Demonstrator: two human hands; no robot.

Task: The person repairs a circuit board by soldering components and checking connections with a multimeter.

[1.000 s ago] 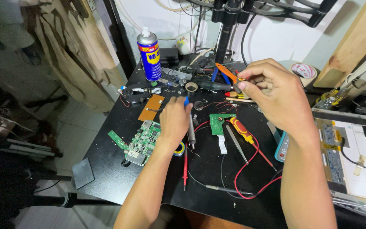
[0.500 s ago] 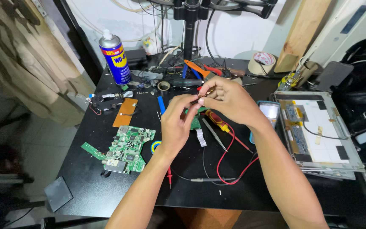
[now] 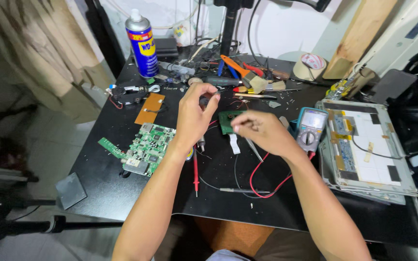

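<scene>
My left hand (image 3: 193, 116) is raised over the black table (image 3: 97, 193), thumb and forefinger pinched on a small dark part (image 3: 203, 101). My right hand (image 3: 263, 131) hovers lower and to the right, its fingers curled into a pinch; anything between the tips is too small to see. Between and under the hands lies a small green circuit board (image 3: 228, 120) with a white ribbon strip (image 3: 233, 143). A larger green circuit board (image 3: 148, 145) lies left of my left wrist. A red probe (image 3: 195, 170) and a black probe (image 3: 240, 191) lie near the front.
A multimeter (image 3: 310, 128) with a red lead sits right of my right hand, beside a bare display panel (image 3: 364, 150). At the back stand a blue spray can (image 3: 141, 43), orange-handled pliers (image 3: 234, 65), a brush (image 3: 256, 83) and a tape roll (image 3: 311, 63). A copper-coloured sheet (image 3: 150, 108) lies left.
The hands, joined over the small board half a second ago, have moved apart: the left has risen, the right has dropped toward the multimeter. The camera view has shifted too.
</scene>
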